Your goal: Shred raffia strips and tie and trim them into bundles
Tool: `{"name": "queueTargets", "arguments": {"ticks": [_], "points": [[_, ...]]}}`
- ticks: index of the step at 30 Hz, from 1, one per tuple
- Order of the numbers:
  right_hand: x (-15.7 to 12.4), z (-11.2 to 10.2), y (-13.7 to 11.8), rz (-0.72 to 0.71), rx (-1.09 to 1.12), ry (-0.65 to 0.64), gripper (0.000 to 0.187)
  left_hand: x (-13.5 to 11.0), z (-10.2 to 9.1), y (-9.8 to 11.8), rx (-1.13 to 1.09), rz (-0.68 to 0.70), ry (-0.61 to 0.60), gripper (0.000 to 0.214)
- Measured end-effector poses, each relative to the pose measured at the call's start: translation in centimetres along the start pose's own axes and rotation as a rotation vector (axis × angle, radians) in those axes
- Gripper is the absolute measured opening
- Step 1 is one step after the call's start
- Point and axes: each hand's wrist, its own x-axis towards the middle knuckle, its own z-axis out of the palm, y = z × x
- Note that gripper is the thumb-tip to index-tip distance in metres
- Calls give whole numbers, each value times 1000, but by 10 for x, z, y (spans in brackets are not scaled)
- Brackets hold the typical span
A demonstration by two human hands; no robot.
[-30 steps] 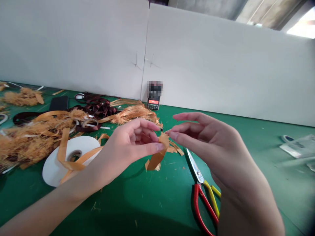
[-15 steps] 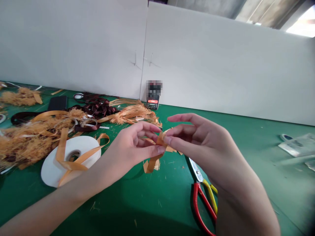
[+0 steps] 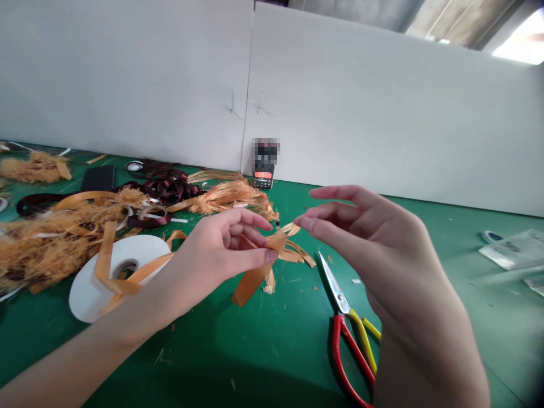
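Observation:
My left hand (image 3: 229,243) is closed, pinching a strip of tan ribbon (image 3: 249,282) between thumb and fingers. One end of the strip hangs below the thumb; a short end sticks out past the fingertips. To the right and slightly higher is my right hand (image 3: 369,243), its thumb and index finger pressed together and the other fingers partly extended. Anything in that pinch is too fine to make out. Under the hands lie cut ribbon pieces with frayed ends (image 3: 293,256). Scissors (image 3: 341,300) with red and yellow handles lie beside my right wrist, blades together.
At left, a white spool (image 3: 87,283) carries loose tan ribbon, beside a heap of frayed fibre (image 3: 63,243). Dark brown ribbon (image 3: 170,187) and a fringed bundle (image 3: 233,195) lie behind. A phone (image 3: 264,175) leans on the white panel (image 3: 382,113). Clear plastic packaging (image 3: 512,249) is at right.
My right hand has moved right and slightly up, away from my left hand and the ribbon. The ribbon's hanging end now reaches farther down and left.

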Motion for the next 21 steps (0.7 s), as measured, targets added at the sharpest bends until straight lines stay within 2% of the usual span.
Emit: {"name": "queueTargets", "arguments": {"ticks": [6, 11, 13, 17, 21], "points": [[1, -3, 1, 28, 23, -91, 31, 1, 0, 0, 1, 8, -11, 34], [1, 1, 3, 85, 96, -257, 41, 1, 1, 1, -22, -21, -71, 30], [1, 1, 3, 104, 95, -281, 40, 0, 2, 1, -38, -26, -96, 29], [1, 0, 2, 111, 87, -184, 38, -1, 2, 2, -36, -28, -85, 30], [3, -4, 2, 49, 70, -103, 35, -1, 2, 1, -35, -36, -81, 32]]}}
